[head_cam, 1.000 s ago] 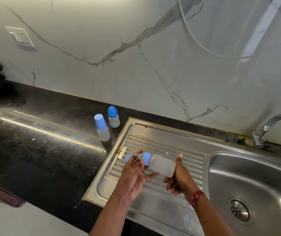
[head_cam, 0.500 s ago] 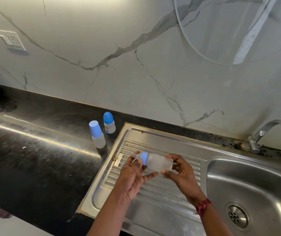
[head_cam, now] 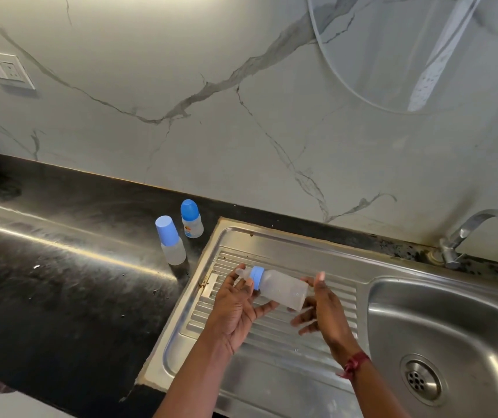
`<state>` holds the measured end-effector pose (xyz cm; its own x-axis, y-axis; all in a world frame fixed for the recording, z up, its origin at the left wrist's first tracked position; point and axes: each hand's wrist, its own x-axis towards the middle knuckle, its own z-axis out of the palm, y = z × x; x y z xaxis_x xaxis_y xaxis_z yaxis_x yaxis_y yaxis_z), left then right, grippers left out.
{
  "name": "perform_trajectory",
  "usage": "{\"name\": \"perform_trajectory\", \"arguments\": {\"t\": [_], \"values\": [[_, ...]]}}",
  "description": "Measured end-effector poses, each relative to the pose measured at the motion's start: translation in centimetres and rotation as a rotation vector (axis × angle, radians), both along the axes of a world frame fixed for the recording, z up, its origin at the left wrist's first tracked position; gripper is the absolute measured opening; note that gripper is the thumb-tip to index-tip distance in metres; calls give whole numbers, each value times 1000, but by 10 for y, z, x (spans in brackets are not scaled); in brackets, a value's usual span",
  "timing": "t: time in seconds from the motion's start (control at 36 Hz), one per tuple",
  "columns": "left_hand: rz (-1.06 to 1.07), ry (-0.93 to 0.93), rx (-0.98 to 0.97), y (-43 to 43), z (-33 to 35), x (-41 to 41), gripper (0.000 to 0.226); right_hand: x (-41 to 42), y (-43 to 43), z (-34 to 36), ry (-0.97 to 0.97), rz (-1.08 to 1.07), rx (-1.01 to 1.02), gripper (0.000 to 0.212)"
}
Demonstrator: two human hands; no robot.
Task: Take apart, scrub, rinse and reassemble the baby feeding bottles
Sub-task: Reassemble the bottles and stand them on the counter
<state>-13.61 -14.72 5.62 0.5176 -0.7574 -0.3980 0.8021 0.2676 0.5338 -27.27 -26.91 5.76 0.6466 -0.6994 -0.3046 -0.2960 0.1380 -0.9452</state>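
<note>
The frosted baby bottle (head_cam: 281, 289) lies on its side in the air above the ribbed draining board (head_cam: 272, 351), its clear teat (head_cam: 241, 272) and blue collar (head_cam: 256, 277) pointing left. The left hand (head_cam: 235, 309) grips it at the collar end, thumb running under the body. The right hand (head_cam: 323, 309) has its palm against the base, fingers loose and spread. Two blue-capped bottles (head_cam: 172, 241) (head_cam: 192, 220) stand upright on the black worktop (head_cam: 60, 282) just left of the sink basin (head_cam: 453, 327), below a tap (head_cam: 468, 233).

Three feeding bottles: one uncapped bottle (head_cam: 282, 290), two capped bottles (head_cam: 171, 242) (head_cam: 192, 220). One sink (head_cam: 429, 315), one tap (head_cam: 469, 226), one wall socket (head_cam: 7, 69).
</note>
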Motion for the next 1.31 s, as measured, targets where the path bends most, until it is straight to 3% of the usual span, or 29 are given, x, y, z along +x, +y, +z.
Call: {"name": "perform_trajectory", "arguments": {"t": [0.22, 0.31, 0.44, 0.64, 0.75, 0.86, 0.92, 0.97, 1.31], "values": [[26, 4, 43, 2, 2, 5, 66, 1, 1, -2, -107, 107, -253, 50], [4, -13, 39, 3, 1, 7, 55, 3, 0, -3, -114, 55, -184, 39], [-9, -58, 39, 4, 1, 8, 57, 8, 1, 2, -121, -3, -3, 18], [13, -64, 5, 4, 2, 12, 66, 15, 6, 5, -33, 32, 115, 52], [44, -43, 9, 4, -1, 15, 68, 15, 6, 1, 3, 26, 27, 61], [75, -41, 30, 4, -2, 16, 69, 13, 10, 2, -88, 82, -147, 47], [80, -51, 45, 4, -2, 16, 69, 14, 10, 2, -85, 117, -254, 59], [81, -53, 56, 5, -2, 16, 68, 16, 11, 2, -82, 97, -312, 55], [101, -83, 39, 9, 4, 16, 64, 18, 13, 1, -142, 12, -21, 20]]}}
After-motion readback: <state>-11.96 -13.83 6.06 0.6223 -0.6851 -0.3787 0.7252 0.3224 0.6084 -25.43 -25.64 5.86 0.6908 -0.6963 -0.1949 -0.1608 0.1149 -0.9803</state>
